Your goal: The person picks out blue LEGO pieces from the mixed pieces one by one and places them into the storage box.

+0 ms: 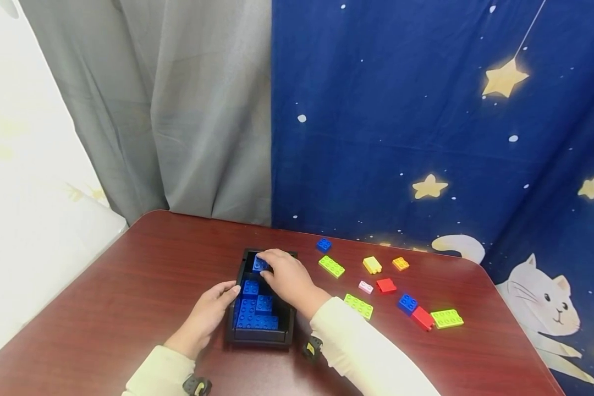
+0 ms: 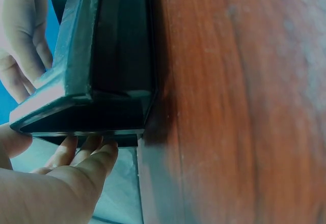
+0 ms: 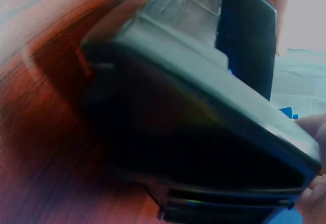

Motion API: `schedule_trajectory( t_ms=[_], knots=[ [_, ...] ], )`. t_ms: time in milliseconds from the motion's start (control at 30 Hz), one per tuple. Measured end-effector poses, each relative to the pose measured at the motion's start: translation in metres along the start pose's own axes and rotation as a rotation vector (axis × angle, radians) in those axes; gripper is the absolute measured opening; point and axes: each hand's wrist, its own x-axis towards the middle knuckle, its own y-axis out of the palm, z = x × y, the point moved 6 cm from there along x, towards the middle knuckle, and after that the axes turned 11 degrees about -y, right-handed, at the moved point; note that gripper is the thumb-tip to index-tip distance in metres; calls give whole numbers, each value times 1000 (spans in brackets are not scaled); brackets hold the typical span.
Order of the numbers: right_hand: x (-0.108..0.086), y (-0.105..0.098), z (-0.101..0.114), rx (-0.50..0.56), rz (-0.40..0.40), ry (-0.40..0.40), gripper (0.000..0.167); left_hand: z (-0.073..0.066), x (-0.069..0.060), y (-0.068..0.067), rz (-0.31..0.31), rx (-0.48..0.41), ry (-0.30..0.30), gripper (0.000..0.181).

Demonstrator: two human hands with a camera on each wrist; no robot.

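A black box (image 1: 262, 336) stands on the table with several blue bricks (image 1: 247, 314) in its near and left part. My left hand (image 1: 204, 314) grips the box's left wall, thumb on the rim; in the left wrist view the fingers (image 2: 94, 155) lie against the outside of the box (image 2: 76, 89). Over the far end of the box, my right hand (image 1: 289, 279) pinches a blue brick (image 1: 259, 264) between thumb and fingers. In the right wrist view the box (image 3: 204, 71) covers much of the picture, and a bit of blue brick (image 3: 287, 112) shows near the fingertips.
Right of the box lie loose bricks: a blue one (image 1: 324, 245), green ones (image 1: 331, 266), yellow (image 1: 372, 265), orange (image 1: 400, 263), pink (image 1: 366, 286), red (image 1: 386, 285) and another blue (image 1: 407, 303). Curtains (image 1: 218, 110) hang behind the table.
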Motion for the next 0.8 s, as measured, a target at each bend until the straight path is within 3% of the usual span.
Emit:
schedule_trajectory(
  t_ms=[800],
  knots=[
    [12,24,2,22,89,57,40,-1,1,0,18,-16,14,46]
  ],
)
